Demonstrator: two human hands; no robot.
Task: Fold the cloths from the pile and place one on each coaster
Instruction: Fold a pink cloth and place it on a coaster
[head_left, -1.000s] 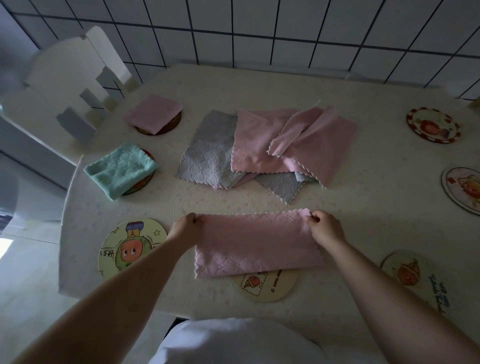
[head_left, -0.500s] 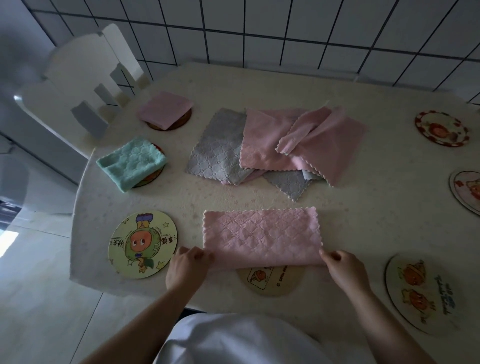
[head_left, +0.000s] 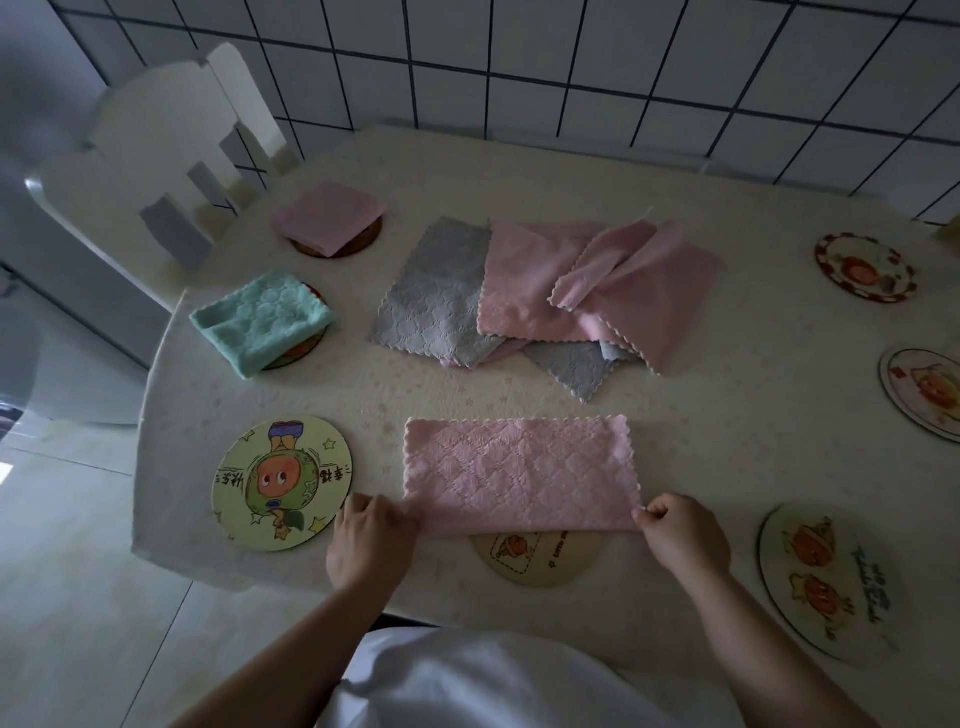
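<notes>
Second fold pending on a half-folded pink cloth, held at both near corners.

The pink cloth (head_left: 519, 475) lies at 6 o'clock on the table (head_left: 753, 415), a flat quilted oblong with scalloped edges, its near edge overlapping a beige coaster (head_left: 537, 561). The left hand (head_left: 371, 538) pinches the near left corner and the right hand (head_left: 680, 535) pinches the near right corner, fingers curled on the fabric. Judged step: halving again, which calls for bringing one short end across to the other (corners matched) before setting it on a free coaster, likely the green cartoon coaster (head_left: 282, 482) at 8 o'clock. The pile (head_left: 545, 291) sits at 12 o'clock; two coasters at 10 o'clock already carry a folded teal cloth (head_left: 260, 322) and a folded pink square (head_left: 330, 215).
</notes>
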